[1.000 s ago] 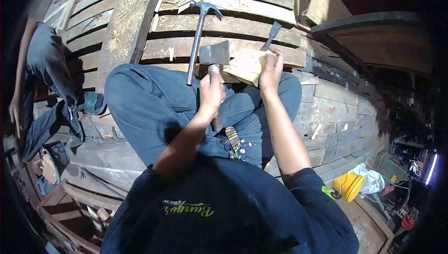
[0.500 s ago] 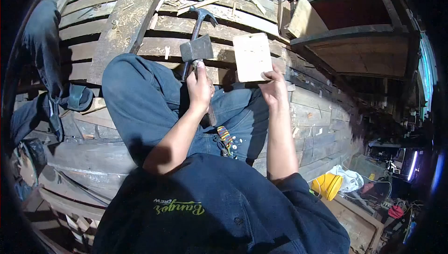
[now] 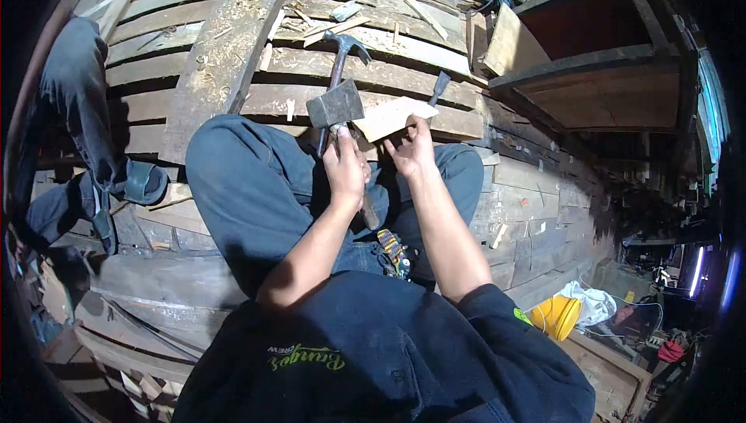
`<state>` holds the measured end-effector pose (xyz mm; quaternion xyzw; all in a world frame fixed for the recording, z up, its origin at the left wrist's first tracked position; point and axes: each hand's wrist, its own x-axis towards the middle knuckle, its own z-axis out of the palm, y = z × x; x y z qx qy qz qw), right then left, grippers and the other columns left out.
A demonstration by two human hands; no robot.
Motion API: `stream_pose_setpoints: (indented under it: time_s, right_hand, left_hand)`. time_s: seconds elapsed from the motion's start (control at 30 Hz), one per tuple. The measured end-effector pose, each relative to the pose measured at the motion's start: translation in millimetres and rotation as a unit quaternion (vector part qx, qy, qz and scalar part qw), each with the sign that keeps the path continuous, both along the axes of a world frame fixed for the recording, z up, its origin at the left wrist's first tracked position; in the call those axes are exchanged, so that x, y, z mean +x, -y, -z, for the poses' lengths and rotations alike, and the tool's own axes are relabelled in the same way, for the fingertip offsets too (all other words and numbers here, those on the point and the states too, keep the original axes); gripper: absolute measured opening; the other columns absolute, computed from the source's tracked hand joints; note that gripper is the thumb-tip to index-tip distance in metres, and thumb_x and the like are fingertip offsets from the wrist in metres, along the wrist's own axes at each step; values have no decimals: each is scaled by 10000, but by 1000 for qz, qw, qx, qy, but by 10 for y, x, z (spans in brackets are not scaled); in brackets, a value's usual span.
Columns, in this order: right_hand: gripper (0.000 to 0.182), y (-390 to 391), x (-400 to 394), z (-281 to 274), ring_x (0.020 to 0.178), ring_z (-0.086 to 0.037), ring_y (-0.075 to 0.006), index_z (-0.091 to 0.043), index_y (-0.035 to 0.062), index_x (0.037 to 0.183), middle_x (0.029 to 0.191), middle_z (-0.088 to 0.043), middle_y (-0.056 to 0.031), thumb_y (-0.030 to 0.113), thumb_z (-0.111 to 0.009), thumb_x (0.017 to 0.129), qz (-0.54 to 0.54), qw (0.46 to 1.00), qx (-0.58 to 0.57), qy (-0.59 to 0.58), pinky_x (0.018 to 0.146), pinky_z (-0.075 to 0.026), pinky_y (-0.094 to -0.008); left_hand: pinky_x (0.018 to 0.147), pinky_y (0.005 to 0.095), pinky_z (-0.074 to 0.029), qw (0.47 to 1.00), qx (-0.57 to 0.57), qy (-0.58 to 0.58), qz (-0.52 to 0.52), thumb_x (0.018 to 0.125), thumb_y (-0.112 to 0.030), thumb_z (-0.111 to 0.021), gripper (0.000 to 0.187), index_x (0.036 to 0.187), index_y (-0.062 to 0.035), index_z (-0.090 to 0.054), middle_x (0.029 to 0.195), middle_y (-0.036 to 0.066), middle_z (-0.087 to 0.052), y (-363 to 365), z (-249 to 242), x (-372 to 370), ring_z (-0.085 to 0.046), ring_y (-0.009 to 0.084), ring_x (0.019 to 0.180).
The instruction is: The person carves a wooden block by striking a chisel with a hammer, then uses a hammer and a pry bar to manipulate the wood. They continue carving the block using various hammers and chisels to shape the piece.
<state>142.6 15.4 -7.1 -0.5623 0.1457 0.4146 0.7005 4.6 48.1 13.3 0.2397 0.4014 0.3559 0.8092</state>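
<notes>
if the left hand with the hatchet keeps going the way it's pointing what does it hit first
Likely the wood block held by the right hand; the hatchet in the left hand is right beside it, though depth is unclear.

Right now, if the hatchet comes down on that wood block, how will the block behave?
The block looks stiff and light, so it may split. Held only by right-hand fingers, it could tip. The hatchet looks head-heavy.

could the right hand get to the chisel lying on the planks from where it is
Probably yes: the chisel lies just beyond the right hand, nothing between but the wood piece it grips, which it would have to put down.
</notes>
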Motion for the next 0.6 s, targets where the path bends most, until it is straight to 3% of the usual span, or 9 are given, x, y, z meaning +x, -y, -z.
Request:
stream_pose_setpoints:
  time_s: [0.1, 0.27, 0.33, 0.4, 0.43, 0.47, 0.53, 0.6]
  right_hand:
    - [518, -132, 232, 64, 1135, -518, -256, -502, 93, 1241, 1228, -555, -106, 484, -499, 900, -50, 998, -21, -45, 1011, -370, -472]
    - [423, -187, 379, 358, 1172, -539, -286, -514, 70, 1236, 1203, -595, -117, 366, -421, 949, -14, 999, -2, -51, 990, -413, -476]
    - [364, -78, 321, 308, 1108, -563, -270, -517, 79, 1210, 1157, -604, -102, 309, -444, 938, 2, 997, 3, -72, 947, -432, -500]
    - [317, 116, 228, 275, 1031, -572, -242, -506, 83, 1185, 1107, -598, -88, 231, -509, 905, -45, 998, -4, 50, 899, -447, -517]
    - [316, 160, 87, 140, 988, -562, -220, -495, 91, 1174, 1071, -584, -72, 117, -555, 864, 10, 994, 42, 96, 850, -469, -470]
    - [416, 231, 53, 104, 1046, -544, -220, -444, 107, 1223, 1135, -553, -80, 2, -554, 836, 3, 990, 52, 131, 836, -473, -404]
    - [530, 252, -190, -79, 1086, -532, -231, -371, 124, 1286, 1206, -514, -85, -55, -545, 819, 44, 970, 98, 216, 820, -474, -370]
    - [610, 360, -230, -139, 1117, -515, -223, -307, 127, 1330, 1259, -478, -81, -45, -572, 808, 28, 968, 55, 244, 825, -470, -382]
  left_hand:
    - [342, 233, -284, 1000, -24, 4, 2, 999, -450, -405, 365, 808, -140, -378, 540, -22, -347, 19, 39, 26, -326, 80, 373]
    - [344, 229, -288, 1000, -13, -3, -1, 1003, -433, -403, 364, 804, -129, -387, 546, -21, -346, 4, 4, 28, -323, 79, 375]
    - [345, 227, -289, 1000, -16, 6, 4, 1002, -434, -402, 368, 802, -126, -383, 540, -19, -348, 13, -17, 7, -327, 79, 381]
    - [345, 226, -286, 1000, -9, 5, 3, 1002, -438, -400, 373, 799, -126, -380, 539, -19, -346, 15, -23, 11, -326, 78, 381]
    - [345, 226, -283, 1000, 0, 3, 4, 1002, -442, -398, 377, 796, -126, -376, 538, -19, -345, 14, -50, 10, -324, 78, 381]
    - [344, 225, -276, 1000, -3, 1, 4, 1002, -446, -395, 385, 792, -125, -378, 528, -23, -337, 11, -80, 16, -316, 75, 375]
    - [346, 226, -278, 1000, -1, 7, 3, 1004, -441, -394, 381, 792, -125, -378, 531, -24, -340, 11, -41, 30, -312, 73, 375]
    - [348, 223, -279, 1000, 1, 7, 15, 1005, -438, -397, 379, 790, -126, -379, 538, -26, -343, 32, -29, 23, -316, 71, 382]
